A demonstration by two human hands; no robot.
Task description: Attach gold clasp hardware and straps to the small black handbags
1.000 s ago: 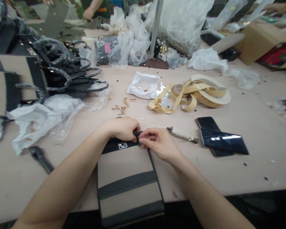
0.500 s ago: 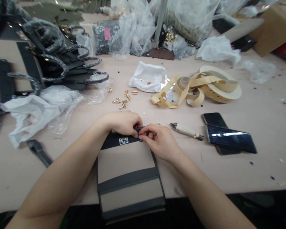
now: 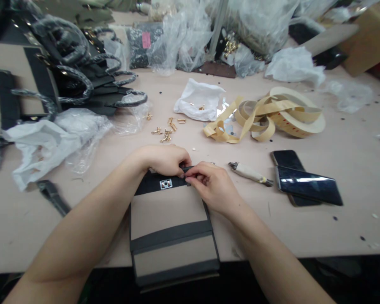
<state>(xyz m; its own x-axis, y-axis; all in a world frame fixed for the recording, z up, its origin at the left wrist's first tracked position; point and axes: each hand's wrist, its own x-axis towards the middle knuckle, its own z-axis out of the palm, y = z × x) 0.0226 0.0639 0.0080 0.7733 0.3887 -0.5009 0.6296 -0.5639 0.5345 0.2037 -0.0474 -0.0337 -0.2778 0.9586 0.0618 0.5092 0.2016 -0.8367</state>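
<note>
A beige bag with black bands (image 3: 171,230) lies flat at the table's near edge, with a small silver clasp plate (image 3: 165,183) on its black top band. My left hand (image 3: 164,159) curls over that top edge, fingers closed on it. Close beside it, my right hand (image 3: 210,185) pinches the same edge at the right; whether a small part sits between its fingertips is hidden.
Loose gold fittings (image 3: 165,128) lie just beyond my hands. A small white-handled tool (image 3: 250,173) and two dark phones (image 3: 304,183) lie to the right. Tan tape rolls (image 3: 281,114), a white pouch (image 3: 198,99), crumpled plastic (image 3: 50,141) and stacked bags with wrapped handles (image 3: 66,71) fill the far side.
Both hands stay pinched on the bag's top edge, with only small finger shifts. The view has tilted down a little, so the table's contents sit slightly higher and to the right.
</note>
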